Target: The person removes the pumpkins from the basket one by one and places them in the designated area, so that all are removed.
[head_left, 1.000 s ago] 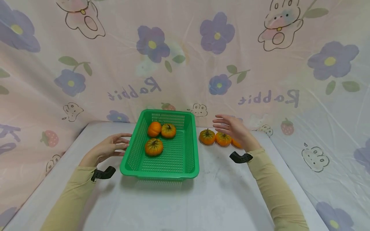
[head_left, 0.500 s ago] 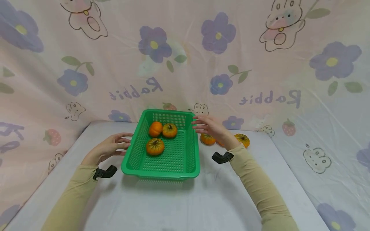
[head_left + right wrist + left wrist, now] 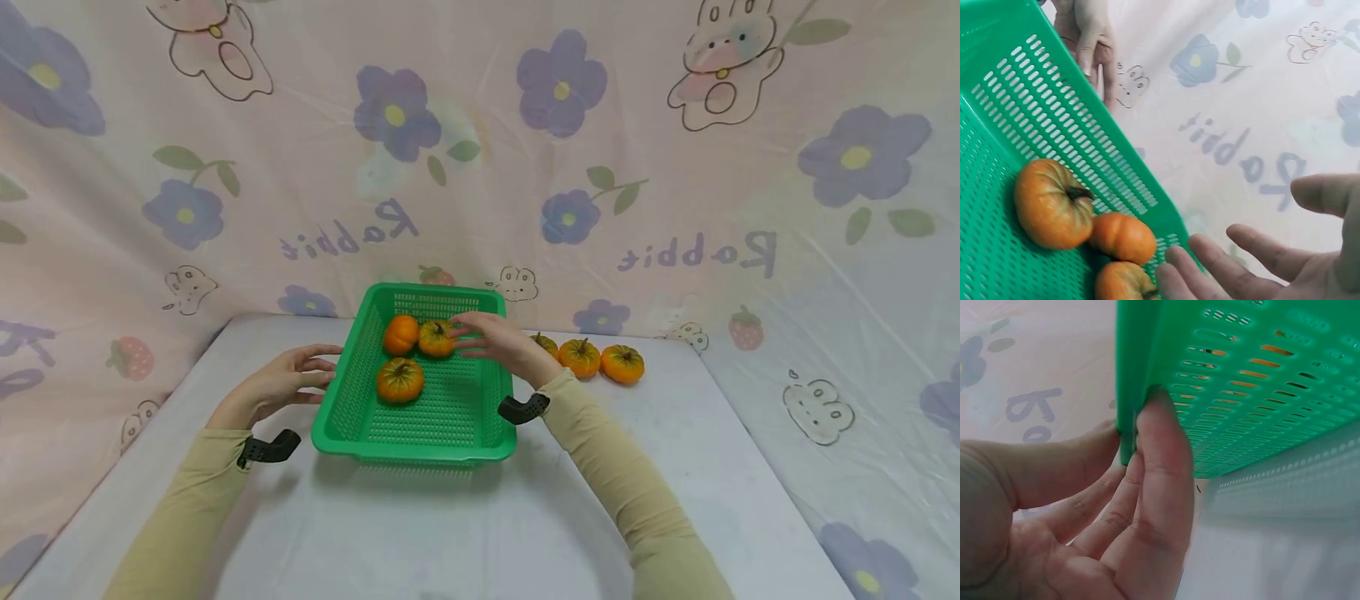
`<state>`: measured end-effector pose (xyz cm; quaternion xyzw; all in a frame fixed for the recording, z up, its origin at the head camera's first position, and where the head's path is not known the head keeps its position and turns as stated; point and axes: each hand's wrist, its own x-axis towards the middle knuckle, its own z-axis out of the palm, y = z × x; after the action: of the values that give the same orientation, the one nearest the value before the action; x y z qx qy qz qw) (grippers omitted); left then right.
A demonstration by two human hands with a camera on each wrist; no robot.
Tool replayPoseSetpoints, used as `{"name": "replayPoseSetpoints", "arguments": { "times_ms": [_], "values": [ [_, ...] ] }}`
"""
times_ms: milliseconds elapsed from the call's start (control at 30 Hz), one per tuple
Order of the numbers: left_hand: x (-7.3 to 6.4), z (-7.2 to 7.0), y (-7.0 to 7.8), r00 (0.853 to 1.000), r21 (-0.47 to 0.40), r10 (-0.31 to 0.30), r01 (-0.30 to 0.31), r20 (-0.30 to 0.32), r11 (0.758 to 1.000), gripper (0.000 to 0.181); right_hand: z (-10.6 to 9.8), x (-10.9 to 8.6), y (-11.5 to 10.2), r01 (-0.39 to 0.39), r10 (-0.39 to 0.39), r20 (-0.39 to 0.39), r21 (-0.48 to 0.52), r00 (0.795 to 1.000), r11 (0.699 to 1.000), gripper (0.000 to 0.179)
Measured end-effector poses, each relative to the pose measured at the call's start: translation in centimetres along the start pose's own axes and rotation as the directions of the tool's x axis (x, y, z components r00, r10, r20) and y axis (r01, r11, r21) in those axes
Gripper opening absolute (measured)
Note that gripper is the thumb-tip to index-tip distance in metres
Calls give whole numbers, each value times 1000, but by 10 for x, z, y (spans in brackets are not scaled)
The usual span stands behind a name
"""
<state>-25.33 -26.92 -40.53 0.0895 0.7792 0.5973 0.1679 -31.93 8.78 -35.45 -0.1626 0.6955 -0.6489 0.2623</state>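
Observation:
A green plastic basket (image 3: 414, 455) with slotted walls stands on the table, holding three small orange pumpkins, the front one (image 3: 400, 381) apart from the back pair. My left hand (image 3: 279, 385) is at the basket's left side; in the left wrist view its thumb and fingers (image 3: 1165, 450) pinch the green rim (image 3: 1132, 369). Over the right part of the basket hovers my right hand (image 3: 497, 340), its fingers spread and holding nothing. In the head view those fingertips overlap the back right pumpkin (image 3: 433, 339); the right wrist view shows them apart from the pumpkins (image 3: 1054, 203).
Right of the basket, three more pumpkins (image 3: 580, 358) sit in a row on the white tabletop (image 3: 675, 467), the leftmost partly hidden by my right hand. A printed curtain (image 3: 480, 192) with flowers and rabbits hangs behind the table and along its sides.
My right hand has moved left, from above the row of pumpkins to over the basket, uncovering the row's right end. The left hand and the basket stay in place.

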Motion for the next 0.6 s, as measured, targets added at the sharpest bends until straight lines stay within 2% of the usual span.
{"name": "replayPoseSetpoints", "arguments": {
  "times_ms": [233,600],
  "values": [
    [-1,-1,-1,1000,7,9,-9,3,1000,65,22,19,10,-86,86,9,-23,996,996,46],
    [0,-3,0,1000,-4,-4,4,5,1000,63,32,36,18,-133,137,50,-66,989,989,49]
  ]
}}
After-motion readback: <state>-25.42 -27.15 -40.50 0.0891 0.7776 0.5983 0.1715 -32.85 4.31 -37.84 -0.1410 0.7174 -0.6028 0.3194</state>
